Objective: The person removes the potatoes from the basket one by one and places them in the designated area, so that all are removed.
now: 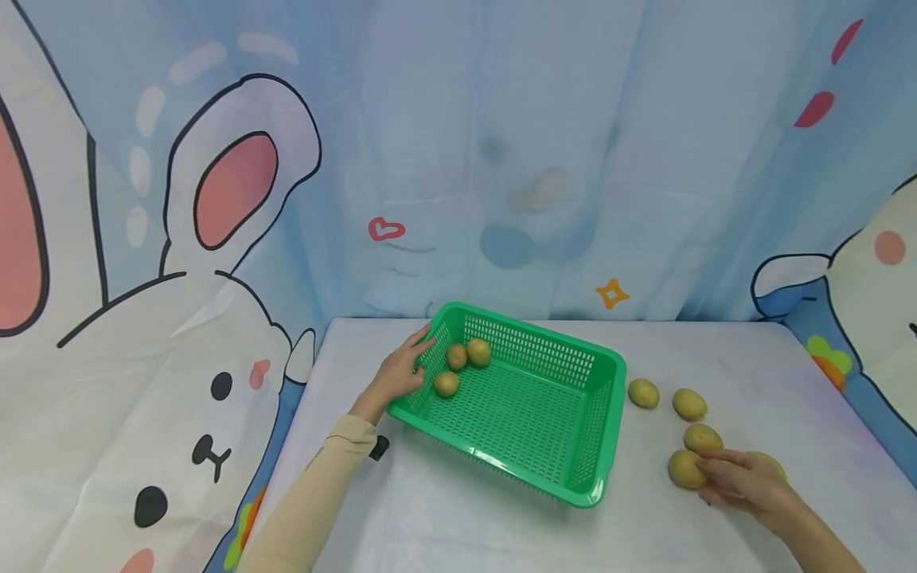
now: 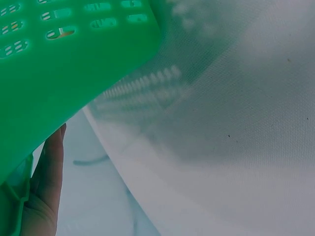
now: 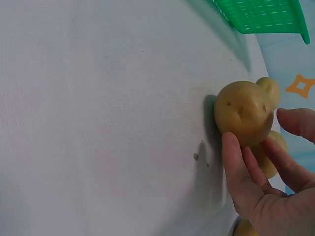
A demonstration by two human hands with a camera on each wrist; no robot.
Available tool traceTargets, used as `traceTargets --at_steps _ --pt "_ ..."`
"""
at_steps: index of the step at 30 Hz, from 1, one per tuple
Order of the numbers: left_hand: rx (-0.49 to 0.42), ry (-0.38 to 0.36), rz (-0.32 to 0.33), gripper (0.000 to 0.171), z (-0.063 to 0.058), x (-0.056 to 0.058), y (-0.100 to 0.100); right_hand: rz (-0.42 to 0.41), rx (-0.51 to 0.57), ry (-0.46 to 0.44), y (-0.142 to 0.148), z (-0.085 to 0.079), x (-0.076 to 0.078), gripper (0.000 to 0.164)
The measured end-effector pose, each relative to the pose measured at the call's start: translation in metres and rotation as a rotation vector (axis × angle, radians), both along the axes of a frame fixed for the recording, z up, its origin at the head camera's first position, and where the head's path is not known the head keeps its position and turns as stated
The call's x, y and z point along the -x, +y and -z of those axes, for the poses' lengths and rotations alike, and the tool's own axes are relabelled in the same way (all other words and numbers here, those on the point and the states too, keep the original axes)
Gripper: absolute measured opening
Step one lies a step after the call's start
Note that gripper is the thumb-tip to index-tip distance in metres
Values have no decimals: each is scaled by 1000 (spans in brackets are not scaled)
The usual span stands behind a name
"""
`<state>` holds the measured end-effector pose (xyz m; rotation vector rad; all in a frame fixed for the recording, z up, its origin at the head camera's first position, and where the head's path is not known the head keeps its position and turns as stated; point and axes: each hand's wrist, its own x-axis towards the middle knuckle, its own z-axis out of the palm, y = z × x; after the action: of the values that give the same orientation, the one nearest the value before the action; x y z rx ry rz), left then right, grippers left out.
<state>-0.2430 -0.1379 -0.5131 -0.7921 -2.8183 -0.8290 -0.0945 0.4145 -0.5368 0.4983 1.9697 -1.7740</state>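
A green plastic basket [image 1: 501, 469] with slotted walls sits on the white-covered table, turned slightly askew. My left hand [image 1: 399, 374] grips its left rim; in the left wrist view the basket wall [image 2: 74, 78] hides most of that hand [image 2: 47, 187]. Three potatoes lie at the basket's left end, one of them a round potato [image 1: 478, 352]. To the right of the basket, my right hand [image 1: 748, 481] reaches round a potato [image 1: 685, 469] on the table. In the right wrist view its fingertips [image 3: 230, 142] touch this potato [image 3: 243, 113], while the thumb stands slightly apart.
More potatoes lie on the table right of the basket: one near its wall [image 1: 644, 393], another [image 1: 690, 404] beside it, a third [image 1: 703, 438] nearer my hand, and one partly behind the hand [image 1: 770, 463]. A small black object [image 1: 380, 448] lies near my left sleeve. A printed curtain [image 1: 458, 159] hangs behind.
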Motion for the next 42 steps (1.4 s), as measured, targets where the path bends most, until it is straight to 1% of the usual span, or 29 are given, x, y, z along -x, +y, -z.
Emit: traceTargets --at_steps 2,6,10,14,19,21,22,27,30,32,35,37,40,42 --pt "2 0 -1 64 0 0 0 12 -44 -9 1 -3 2 9" --pt "3 3 1 64 0 -1 0 17 -79 -21 3 -8 9 22" --pt "9 -1 -7 64 1 -1 0 14 -117 -16 2 -17 19 46" --pt "16 -10 -6 64 1 -2 0 13 -141 3 -2 -34 31 67" --pt "3 -11 7 63 0 -2 0 -73 -208 86 -15 -57 46 78" --pt "2 -14 6 63 0 -1 0 -113 -256 130 -26 -64 52 79" --pt "5 -19 4 63 -1 -1 0 -119 -259 145 -33 -67 56 79" --pt "7 -46 -7 64 -2 -1 -2 -129 -231 227 -78 -83 78 72" --pt "14 -38 -12 64 -3 -1 -3 -135 -199 282 -108 -89 94 67" --pt "10 -28 -15 63 -4 -1 -3 -139 -149 305 -128 -91 105 64" --pt "12 -29 -11 63 -4 1 -3 -147 -49 295 -153 -88 121 61" --pt "10 -38 -8 63 -5 1 -2 -151 10 264 -167 -85 130 61" --pt "5 -39 -2 64 -5 2 -1 -154 96 219 -184 -79 140 60" --pt "3 -34 0 64 -5 1 0 -157 129 199 -194 -75 146 58"
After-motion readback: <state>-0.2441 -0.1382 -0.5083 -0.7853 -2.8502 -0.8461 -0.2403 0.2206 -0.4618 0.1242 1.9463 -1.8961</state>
